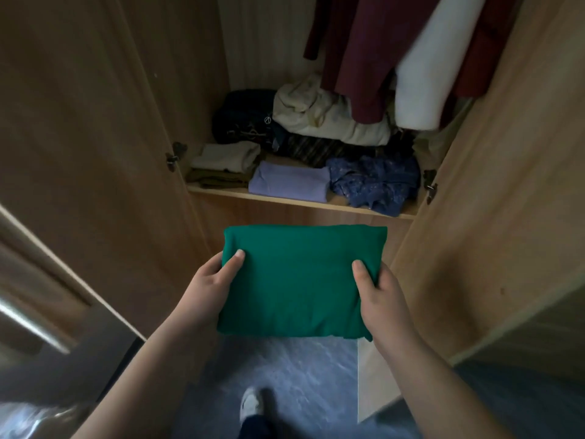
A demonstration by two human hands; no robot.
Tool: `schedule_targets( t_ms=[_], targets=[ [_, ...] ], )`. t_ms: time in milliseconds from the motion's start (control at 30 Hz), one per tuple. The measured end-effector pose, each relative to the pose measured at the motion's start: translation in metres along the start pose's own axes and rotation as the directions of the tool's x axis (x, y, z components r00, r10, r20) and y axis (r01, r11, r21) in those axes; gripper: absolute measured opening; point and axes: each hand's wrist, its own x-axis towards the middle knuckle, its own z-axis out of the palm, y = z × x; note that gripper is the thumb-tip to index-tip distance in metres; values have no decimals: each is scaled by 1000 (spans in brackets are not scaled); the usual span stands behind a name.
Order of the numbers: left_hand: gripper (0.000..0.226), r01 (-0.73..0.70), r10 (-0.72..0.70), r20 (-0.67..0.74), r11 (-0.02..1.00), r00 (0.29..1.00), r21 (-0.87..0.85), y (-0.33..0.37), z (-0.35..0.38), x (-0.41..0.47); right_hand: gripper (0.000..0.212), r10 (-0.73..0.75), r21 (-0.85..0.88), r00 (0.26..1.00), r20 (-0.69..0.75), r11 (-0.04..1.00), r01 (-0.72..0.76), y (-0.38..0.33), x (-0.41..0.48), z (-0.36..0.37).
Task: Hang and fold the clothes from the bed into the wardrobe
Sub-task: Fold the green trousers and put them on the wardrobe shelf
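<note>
A folded green garment (297, 280) is held flat in front of the open wardrobe, below its shelf (300, 202). My left hand (209, 286) grips its left edge, thumb on top and fingers hidden underneath. My right hand (383, 296) grips the right edge the same way. On the shelf lie a folded lilac garment (288, 182), a crumpled blue patterned garment (376, 182), a beige and olive folded stack (224, 164) and a cream bundle (326, 115) on dark clothes.
Maroon garments (364, 49) and a white one (430, 68) hang above the shelf's right half. The left wardrobe door (88, 153) and right door (493, 185) stand open on either side. My shoe (251, 403) is on the grey marbled floor (300, 375).
</note>
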Motion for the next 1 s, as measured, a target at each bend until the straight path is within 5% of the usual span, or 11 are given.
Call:
schedule_targets(
  t_ms=[200,700,867,1000],
  targets=[
    [22,-22,22,1,1000,1000,11,26,1,118,8,5,28,997,-82,1000,-3,1,110,44],
    [35,105,-114,26,967,993,233,57,-9,437,17,211,27,963,-166,977,-209,7,372,148],
    [38,122,-107,-60,919,992,374,47,5,488,48,208,-263,962,-179,932,-251,20,415,156],
    [51,28,-15,-25,747,1000,664,42,11,483,63,214,-462,960,-178,844,-274,28,414,152]
  ],
)
